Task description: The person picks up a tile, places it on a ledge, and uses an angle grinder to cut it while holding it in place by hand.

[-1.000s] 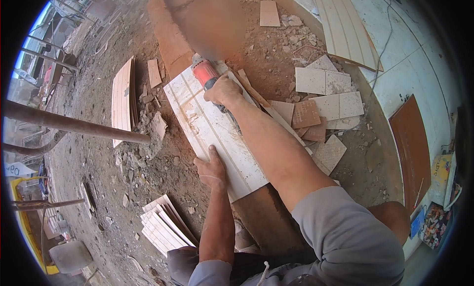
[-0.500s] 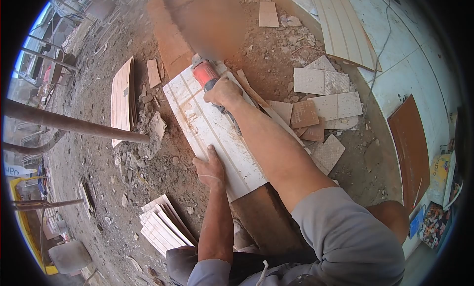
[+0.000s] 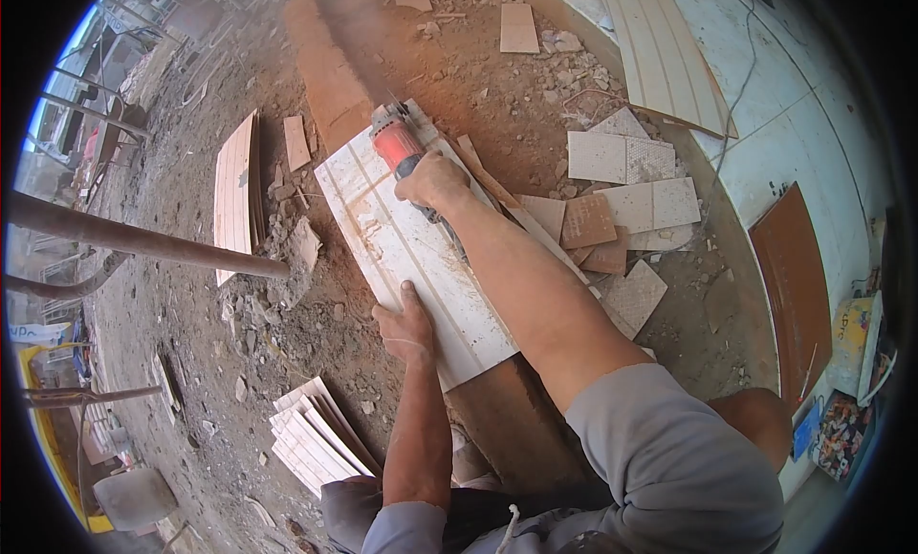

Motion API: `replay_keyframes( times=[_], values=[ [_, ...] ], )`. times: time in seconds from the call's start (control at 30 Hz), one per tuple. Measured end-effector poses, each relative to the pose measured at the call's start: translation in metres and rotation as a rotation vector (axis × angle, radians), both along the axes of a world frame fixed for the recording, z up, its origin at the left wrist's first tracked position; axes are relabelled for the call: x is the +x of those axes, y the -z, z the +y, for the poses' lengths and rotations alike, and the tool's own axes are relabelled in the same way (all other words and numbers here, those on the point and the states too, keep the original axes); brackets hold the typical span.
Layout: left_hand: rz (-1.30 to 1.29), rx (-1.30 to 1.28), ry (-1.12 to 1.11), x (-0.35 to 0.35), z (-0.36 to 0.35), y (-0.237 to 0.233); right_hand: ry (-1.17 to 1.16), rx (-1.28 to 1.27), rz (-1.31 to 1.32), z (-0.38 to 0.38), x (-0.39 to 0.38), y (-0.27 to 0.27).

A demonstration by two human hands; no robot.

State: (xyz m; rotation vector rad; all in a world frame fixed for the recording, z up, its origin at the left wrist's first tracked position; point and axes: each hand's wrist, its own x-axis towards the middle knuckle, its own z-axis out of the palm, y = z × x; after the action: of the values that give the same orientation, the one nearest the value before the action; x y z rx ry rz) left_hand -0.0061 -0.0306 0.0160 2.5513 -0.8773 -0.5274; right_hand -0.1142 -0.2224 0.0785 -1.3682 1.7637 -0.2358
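A long whitish tile (image 3: 435, 286) with lengthwise stripes lies aslant in front of me, supported on a brown beam-like block (image 3: 521, 425). My right hand (image 3: 435, 183) is wrapped around the body of a red and black angle grinder (image 3: 394, 145), which sits over the tile's far end. Its disc is hard to make out at the far edge. My left hand (image 3: 409, 329) grips the tile's near left edge, thumb on top and some fingers hidden. Reddish dust hangs and lies beyond the grinder.
Stacked tile strips (image 3: 320, 434) lie at lower left, with another stack (image 3: 241, 191) farther up. Broken tiles (image 3: 631, 157) cover the dirt at right. A metal pole (image 3: 143, 237) juts in from the left. A cable (image 3: 736, 124) crosses the pale tiled floor (image 3: 794, 66).
The thick brown dust-coloured blur beyond the grinder has mostly gone, revealing the ground and a tile piece there. Both hands, the grinder and the tile stay in nearly the same place.
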Motion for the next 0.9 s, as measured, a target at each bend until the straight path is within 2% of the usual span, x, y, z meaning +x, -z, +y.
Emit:
replay_keyframes(
  times=[0.9],
  values=[
    [-0.015,-0.003,0.000,-0.0014,0.0006,-0.0001,-0.012,0.004,0.028,0.0061,-0.0014,0.0017]
  ],
)
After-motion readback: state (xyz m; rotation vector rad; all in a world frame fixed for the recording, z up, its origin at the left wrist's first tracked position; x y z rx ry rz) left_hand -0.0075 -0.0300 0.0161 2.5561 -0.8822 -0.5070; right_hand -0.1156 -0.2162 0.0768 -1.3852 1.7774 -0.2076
